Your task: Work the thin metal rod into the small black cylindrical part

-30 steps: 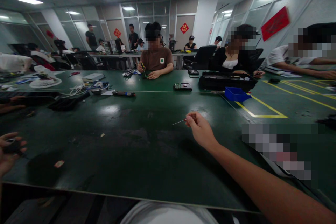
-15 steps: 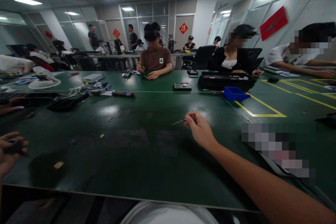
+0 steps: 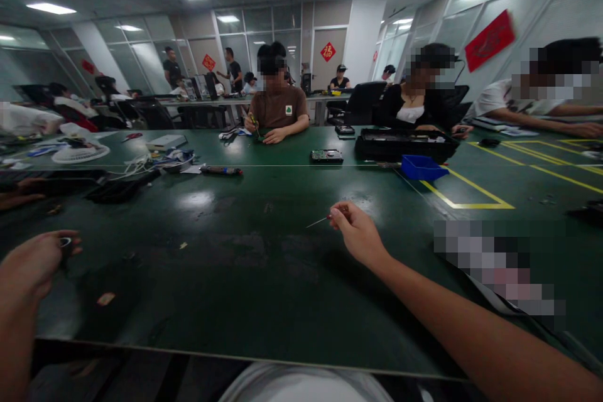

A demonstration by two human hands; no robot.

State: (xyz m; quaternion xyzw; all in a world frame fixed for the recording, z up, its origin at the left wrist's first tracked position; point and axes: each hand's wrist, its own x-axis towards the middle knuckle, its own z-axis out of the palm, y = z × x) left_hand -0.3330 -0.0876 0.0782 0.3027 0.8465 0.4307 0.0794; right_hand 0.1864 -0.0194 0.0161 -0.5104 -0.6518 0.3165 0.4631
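My right hand (image 3: 360,232) is closed around the handle of a thin screwdriver (image 3: 318,222). Its slim metal shaft points left and slightly down, above the green table. At the left edge, my left hand (image 3: 35,267) is closed on a small dark round part (image 3: 66,245) with a pale ring on its face. My fingers cover much of that part, so its kind is unclear. A small beige scrap (image 3: 106,299) lies on the table below and right of my left hand, and a smaller pale scrap (image 3: 183,245) lies farther in.
A green table (image 3: 245,301) spreads before me. Across it are a circuit-board device (image 3: 326,156), a blue bin (image 3: 424,168), a long black casing (image 3: 405,144) and a cylindrical tool (image 3: 221,170). A white fan-like grille (image 3: 80,152) is at far left. Several people sit around.
My left hand has come farther into view, moving right and slightly up with the dark round part, its fingers now curled over it. My right hand and the screwdriver have barely shifted.
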